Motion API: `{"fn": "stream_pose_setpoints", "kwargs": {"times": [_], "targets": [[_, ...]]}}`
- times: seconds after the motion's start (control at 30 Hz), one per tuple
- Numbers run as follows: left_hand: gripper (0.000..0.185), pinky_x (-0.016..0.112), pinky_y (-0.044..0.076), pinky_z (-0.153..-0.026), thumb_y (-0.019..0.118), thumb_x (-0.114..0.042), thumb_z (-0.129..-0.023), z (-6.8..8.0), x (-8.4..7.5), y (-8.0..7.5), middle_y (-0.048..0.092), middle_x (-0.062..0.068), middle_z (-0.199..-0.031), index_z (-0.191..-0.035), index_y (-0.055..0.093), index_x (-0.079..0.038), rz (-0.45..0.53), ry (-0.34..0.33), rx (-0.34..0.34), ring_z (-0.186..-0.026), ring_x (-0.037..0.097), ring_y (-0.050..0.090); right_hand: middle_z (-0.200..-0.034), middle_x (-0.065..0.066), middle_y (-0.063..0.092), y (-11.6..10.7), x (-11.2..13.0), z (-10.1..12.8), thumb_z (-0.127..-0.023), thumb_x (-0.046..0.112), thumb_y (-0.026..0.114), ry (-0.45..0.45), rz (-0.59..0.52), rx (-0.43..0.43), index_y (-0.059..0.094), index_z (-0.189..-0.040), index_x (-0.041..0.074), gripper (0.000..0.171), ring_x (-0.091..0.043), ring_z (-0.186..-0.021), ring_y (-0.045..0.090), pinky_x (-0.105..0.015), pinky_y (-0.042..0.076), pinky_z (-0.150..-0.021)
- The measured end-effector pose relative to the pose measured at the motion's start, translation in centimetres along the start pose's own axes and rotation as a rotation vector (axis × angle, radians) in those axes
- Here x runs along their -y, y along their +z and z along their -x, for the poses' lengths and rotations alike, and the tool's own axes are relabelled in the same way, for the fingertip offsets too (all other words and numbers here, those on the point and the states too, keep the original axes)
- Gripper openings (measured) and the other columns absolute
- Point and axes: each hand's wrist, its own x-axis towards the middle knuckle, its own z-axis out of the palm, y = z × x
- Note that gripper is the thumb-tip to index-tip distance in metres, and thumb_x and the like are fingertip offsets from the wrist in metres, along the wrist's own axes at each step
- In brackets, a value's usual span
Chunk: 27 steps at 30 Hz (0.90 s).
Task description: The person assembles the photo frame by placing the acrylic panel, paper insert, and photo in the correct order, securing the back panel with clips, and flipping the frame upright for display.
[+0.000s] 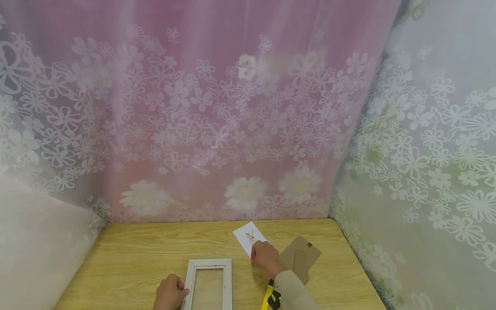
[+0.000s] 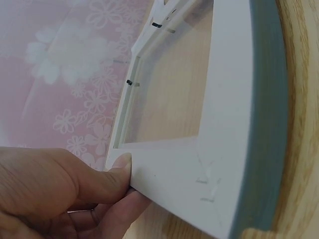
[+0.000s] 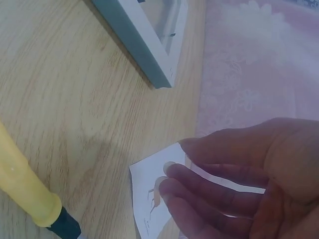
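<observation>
A white picture frame (image 1: 209,263) lies flat on the wooden table (image 1: 135,258) near its front edge. My left hand (image 1: 181,290) grips the frame's left side. In the left wrist view the thumb lies on the frame (image 2: 224,164) and the fingers (image 2: 117,216) curl beneath its edge. To the right lies a small white card (image 1: 248,234) printed with a plant sprig. My right hand (image 1: 256,254) covers the card's near corner. In the right wrist view the card (image 3: 147,191) sits between the thumb and the fingertips (image 3: 172,181), pinched.
A brown backing board with a stand flap (image 1: 302,255) lies right of the right hand. A yellow-handled tool (image 1: 267,298) lies by the right wrist and shows as a yellow handle (image 3: 22,191). Flowered curtains enclose the table at the back and both sides.
</observation>
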Motion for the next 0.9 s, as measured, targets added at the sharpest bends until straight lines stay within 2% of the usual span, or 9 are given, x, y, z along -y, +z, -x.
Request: {"fn": "stream_pose_setpoints", "kwargs": {"times": [0.47, 0.9], "targets": [[0.025, 0.032, 0.042, -0.060, 0.083, -0.005, -0.079, 0.0, 0.1, 0.1, 0.057, 0.004, -0.069, -0.076, 0.058, -0.004, -0.007, 0.007, -0.015, -0.066, 0.018, 0.054, -0.073, 0.001, 0.065, 0.8, -0.9, -0.7, -0.074, 0.002, 0.082, 0.003, -0.029, -0.005, 0.065, -0.070, 0.015, 0.022, -0.019, -0.066, 0.058, -0.043, 0.049, -0.061], [0.024, 0.032, 0.042, -0.061, 0.083, -0.005, -0.080, -0.2, -0.1, 0.1, 0.058, 0.005, -0.071, -0.077, 0.059, -0.004, 0.003, -0.044, 0.015, -0.067, 0.019, 0.054, -0.076, -0.002, 0.067, 1.6, -1.1, -1.6, -0.075, 0.004, 0.084, -0.005, -0.001, -0.008, 0.067, -0.076, 0.012, 0.019, -0.026, -0.069, 0.063, -0.045, 0.053, -0.063]]}}
